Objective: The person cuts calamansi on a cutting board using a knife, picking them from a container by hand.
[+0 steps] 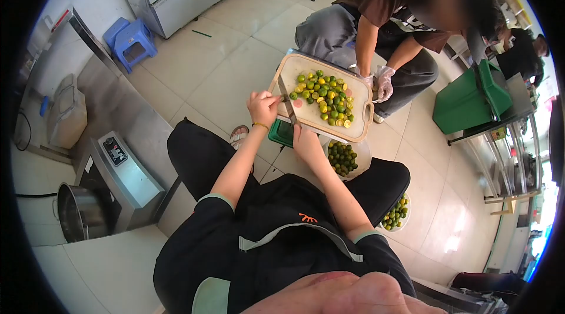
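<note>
My right hand (307, 143) is wrapped round the handle of a knife (287, 97), whose long blade points away from me across the left part of a cutting board (285, 72). Close against the blade, my left hand (263, 108) has its fingers pinched together at the board's left edge; what they hold is too small to make out. Small green limes (329, 97), several of them cut in half with yellow flesh showing, are heaped over the board's middle and right.
Opposite me a person (376, 14) crouches, gloved hands (384, 83) beside the board's right end. Below the board stand a green container (281, 133) and a bowl of limes (342, 158). Another lime bowl (395, 214) sits by my right knee. A steel counter (112, 108) runs along the left.
</note>
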`<state>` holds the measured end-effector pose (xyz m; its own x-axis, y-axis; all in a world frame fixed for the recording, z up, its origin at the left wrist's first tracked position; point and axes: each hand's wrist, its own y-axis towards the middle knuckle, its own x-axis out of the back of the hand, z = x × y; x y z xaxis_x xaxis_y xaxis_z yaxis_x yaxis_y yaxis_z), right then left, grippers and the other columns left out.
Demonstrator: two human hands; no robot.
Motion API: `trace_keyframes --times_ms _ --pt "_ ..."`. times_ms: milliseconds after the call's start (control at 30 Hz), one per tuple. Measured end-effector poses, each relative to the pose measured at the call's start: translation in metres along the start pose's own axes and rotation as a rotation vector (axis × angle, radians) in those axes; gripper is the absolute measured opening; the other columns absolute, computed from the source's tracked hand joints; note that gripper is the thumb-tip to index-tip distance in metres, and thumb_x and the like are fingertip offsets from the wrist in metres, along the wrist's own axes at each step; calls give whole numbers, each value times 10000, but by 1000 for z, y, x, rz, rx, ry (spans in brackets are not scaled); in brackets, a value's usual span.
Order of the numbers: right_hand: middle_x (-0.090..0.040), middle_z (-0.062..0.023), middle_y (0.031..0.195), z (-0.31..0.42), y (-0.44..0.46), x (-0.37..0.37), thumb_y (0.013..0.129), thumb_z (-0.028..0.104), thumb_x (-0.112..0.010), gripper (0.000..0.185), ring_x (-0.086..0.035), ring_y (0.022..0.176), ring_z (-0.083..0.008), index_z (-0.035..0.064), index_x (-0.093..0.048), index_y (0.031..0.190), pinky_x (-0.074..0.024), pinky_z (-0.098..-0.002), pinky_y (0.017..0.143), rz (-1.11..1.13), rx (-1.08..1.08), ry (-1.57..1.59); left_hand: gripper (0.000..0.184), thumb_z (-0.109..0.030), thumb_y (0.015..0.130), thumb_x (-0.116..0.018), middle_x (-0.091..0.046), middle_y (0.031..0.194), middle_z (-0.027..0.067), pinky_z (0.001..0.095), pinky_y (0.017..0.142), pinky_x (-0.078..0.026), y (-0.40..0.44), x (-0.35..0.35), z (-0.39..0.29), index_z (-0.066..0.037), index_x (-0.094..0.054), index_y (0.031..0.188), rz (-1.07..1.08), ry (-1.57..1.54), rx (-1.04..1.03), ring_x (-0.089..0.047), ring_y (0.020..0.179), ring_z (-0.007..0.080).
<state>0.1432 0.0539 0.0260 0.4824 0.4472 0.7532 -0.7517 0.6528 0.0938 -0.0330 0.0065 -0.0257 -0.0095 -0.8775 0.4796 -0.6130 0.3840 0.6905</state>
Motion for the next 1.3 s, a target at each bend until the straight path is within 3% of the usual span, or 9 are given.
trace_keyframes --times_ms 467,533,567,733,900,1000,1100,1133,1300 --pt "-626 -248 714 5 -38 70 958 278 -473 392 -608 720 -436 -47 -613 788 -471 -466 663 -107 -89 50 103 -266 819 -656 -661 802 -50 386 766 -364 5 -23 -5 -232 -738 871 78 61 111 -523 813 209" --pt "-593 -182 623 -10 -60 88 962 307 -481 408 -612 602 -300 -39 -604 782 -461 -389 576 -59 -134 140 131 -248 853 -618 -671 825 -21 396 768 -362 0 -30 15 -208 -726 915 114 36 130 -524 815 223" --pt "-571 -150 588 -10 -73 101 963 318 -488 416 -603 564 -232 -37 -600 776 -454 -349 547 -28 -164 209 130 -237 862 -604 -662 822 -1 399 763 -362 -6 -28 22 -187 -709 921 19 -11 199 -522 816 236" --pt "-477 -130 543 -29 -133 141 903 334 -593 401 -447 502 -189 -37 -580 752 -388 -338 508 -67 -327 225 135 -218 893 -557 -589 796 94 412 714 -367 -32 0 -43 -93 -607 906 -372 -11 330 -517 791 298" --pt "-338 -15 515 -55 -178 159 861 283 -675 385 -307 501 -83 0 -511 658 -269 -291 447 -333 -328 211 133 -209 898 -552 -556 828 94 407 656 -371 -97 -1 -126 -80 -587 892 383 -293 -254 -523 790 296" --pt "-369 26 517 -70 -201 157 848 225 -688 287 -337 515 -48 15 -568 694 -282 -268 453 -467 -392 276 129 -182 848 -622 -577 888 68 414 754 -421 -115 -40 -161 -97 -616 944 877 -385 -444 -538 874 281" --pt "-403 64 526 -76 -214 154 874 209 -662 253 -366 506 -31 41 -568 709 -293 -251 449 -610 -358 429 170 -181 834 -642 -587 957 77 408 866 -440 -138 -112 -175 -94 -631 980 1034 -117 -570 -541 984 280" --pt "-446 60 529 -73 -216 156 891 212 -643 269 -412 463 -32 54 -542 699 -314 -234 428 -630 -374 524 198 -156 819 -649 -590 1029 89 405 943 -429 -136 -130 -186 -86 -638 1004 1257 57 -554 -523 1079 281" --pt "-465 29 548 -80 -223 156 927 213 -598 274 -452 415 -54 70 -490 721 -347 -215 386 -646 -404 821 364 -149 818 -650 -561 1263 122 434 980 -437 -178 -213 -176 -73 -608 1171 1644 519 -551 -485 1216 297"
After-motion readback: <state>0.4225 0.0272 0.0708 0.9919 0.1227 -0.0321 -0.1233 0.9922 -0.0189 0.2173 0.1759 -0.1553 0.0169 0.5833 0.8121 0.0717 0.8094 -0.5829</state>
